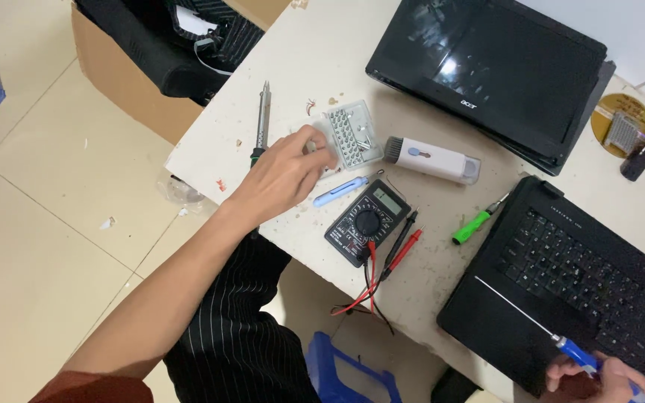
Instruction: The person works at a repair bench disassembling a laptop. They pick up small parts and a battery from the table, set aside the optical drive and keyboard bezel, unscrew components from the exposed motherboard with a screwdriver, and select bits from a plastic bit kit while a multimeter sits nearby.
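A clear plastic bit case [351, 134] is seen on the white table [322, 52], lid open, rows of small metal bits shown in a pale tray. It is placed just above the black multimeter [367, 222], near the table's left edge. The left hand [284, 175] is stretched from the lower left, forearm bare, palm down, fingertips laid on the case's left end; fingers are curled together there, but whether a bit is pinched cannot be told.

A long blue-handled screwdriver [561, 343] is clamped in the right hand [599, 377], well to the lower right of the multimeter, its thin shaft laid across the palm rest of an open black laptop [576, 291]. The hand is partly cut off by the frame edge.

Red and black probes [401, 250] are seen just right of the multimeter, a light blue pen-like tool [341, 191] just to its upper left, a green-handled screwdriver [475, 224] to its right, a white cleaning brush tool [433, 158] above it. A closed black laptop [490, 71] is placed further above and right.
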